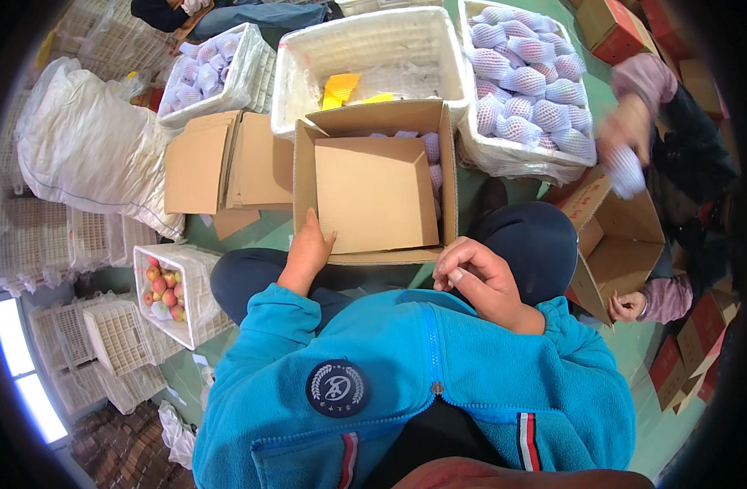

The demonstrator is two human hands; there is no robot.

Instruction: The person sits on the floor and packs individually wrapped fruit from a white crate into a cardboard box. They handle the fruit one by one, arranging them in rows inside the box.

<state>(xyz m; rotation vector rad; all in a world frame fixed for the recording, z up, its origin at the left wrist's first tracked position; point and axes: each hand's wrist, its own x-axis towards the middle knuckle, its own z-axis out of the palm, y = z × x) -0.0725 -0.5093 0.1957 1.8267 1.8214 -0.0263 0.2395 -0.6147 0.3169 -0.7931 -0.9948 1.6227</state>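
Observation:
A cardboard box (448, 183) stands open-topped in front of my knees. Inside it a flat cardboard sheet (376, 189) lies tilted over fruit in white foam net sleeves (432, 150), which show along the far and right sides. My left hand (312, 247) is at the box's near left corner, thumb over the sheet's edge and fingers on the left wall; how firmly it grips is unclear. Beside the near right corner, my right hand (480, 278) is raised with curled fingers and thumb near each other, and no object shows in it.
Beyond the box is a foam crate (370, 21) with yellow net pieces; to its right, a crate of sleeved fruit (526, 79). Cardboard sheets (199, 165) stand left. A crate of apples (165, 290) is lower left. At right, a co-worker's hand (627, 125) holds sleeved fruit above another box (624, 244).

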